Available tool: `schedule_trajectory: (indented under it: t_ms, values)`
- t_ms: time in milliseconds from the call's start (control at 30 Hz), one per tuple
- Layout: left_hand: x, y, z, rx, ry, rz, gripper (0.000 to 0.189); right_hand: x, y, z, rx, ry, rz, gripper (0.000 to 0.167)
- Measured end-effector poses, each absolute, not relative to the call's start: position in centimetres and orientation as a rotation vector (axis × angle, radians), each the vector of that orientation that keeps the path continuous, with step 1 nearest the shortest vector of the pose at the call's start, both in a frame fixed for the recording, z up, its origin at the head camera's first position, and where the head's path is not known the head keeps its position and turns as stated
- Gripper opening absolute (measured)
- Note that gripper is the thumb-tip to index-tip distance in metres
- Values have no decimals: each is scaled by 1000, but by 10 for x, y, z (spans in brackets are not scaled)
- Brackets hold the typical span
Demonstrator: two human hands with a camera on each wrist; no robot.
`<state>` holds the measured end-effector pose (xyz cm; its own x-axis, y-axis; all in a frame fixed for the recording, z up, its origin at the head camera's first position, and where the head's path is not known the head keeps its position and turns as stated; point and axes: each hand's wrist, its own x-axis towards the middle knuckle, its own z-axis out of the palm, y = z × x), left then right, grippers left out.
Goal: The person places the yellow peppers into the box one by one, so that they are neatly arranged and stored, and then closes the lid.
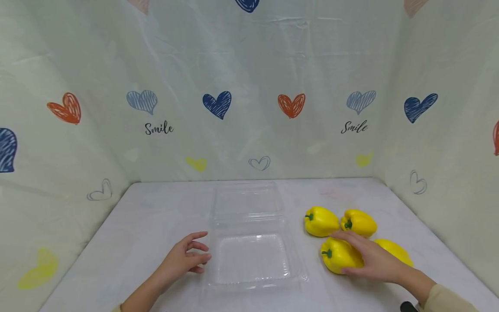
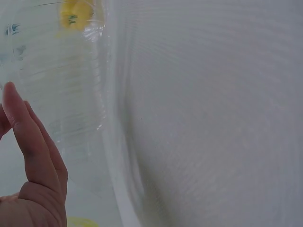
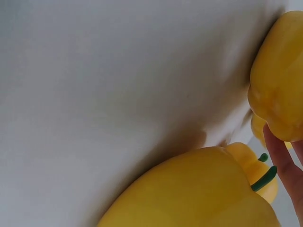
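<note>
My right hand point(image 1: 376, 260) grips a yellow bell pepper point(image 1: 338, 256) with a green stem, the fingers over its top and the thumb at its near side. In the right wrist view that bell pepper point(image 3: 279, 75) is at the right edge, with fingertips against it. My left hand point(image 1: 183, 260) hovers with loosely bent fingers at the left edge of a clear plastic clamshell container point(image 1: 253, 262), holding nothing. Whether it touches the rim, I cannot tell. The container lies open, its lid point(image 1: 247, 201) folded back toward the wall.
Two more yellow bell peppers point(image 1: 322, 222) lie behind my right hand, and another bell pepper point(image 1: 394, 251) is partly hidden beside the wrist. A white cloth covers the table point(image 1: 163, 216). Heart-printed curtains point(image 1: 253, 56) stand around its back and sides. Something black point(image 1: 408, 307) shows near my right sleeve.
</note>
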<state>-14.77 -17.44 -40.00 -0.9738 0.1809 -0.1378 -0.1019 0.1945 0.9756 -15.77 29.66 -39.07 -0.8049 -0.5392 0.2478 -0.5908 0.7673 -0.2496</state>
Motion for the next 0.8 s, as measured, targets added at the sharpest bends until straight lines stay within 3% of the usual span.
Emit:
schedule_trajectory:
  t_ms: [800]
  values:
    - [-147,-174,-399,67,2229,1887,70,-167,282,-372,946,-2785,494,62]
